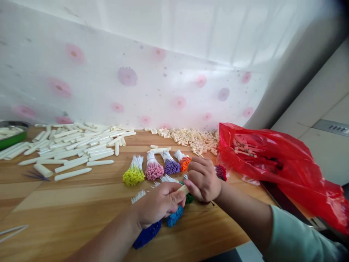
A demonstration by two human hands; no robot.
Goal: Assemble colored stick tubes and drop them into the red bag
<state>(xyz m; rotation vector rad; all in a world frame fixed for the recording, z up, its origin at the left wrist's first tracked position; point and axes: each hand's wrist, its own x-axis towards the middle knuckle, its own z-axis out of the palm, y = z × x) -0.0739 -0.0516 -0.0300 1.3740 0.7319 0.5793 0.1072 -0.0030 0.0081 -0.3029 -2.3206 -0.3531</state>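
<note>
My left hand (160,203) is closed round a small cream-coloured piece (184,189), low in the middle of the view. Against the other end of that piece, my right hand (204,178) is curled into a fist and grips it too. Beneath and around both hands lie bundles of white-stemmed sticks with coloured tips: yellow (133,175), pink (154,170), purple (171,166), orange (183,162), dark red (221,172), light blue (175,217) and dark blue (147,235). A green bundle is partly hidden by my hands.
White tubes (73,145) are heaped on the wooden table (81,218) at the left, beside a green-sided tray (13,140). Small cream pieces (193,138) lie at the back. A red plastic bag (283,156) holding similar pieces rests at the right.
</note>
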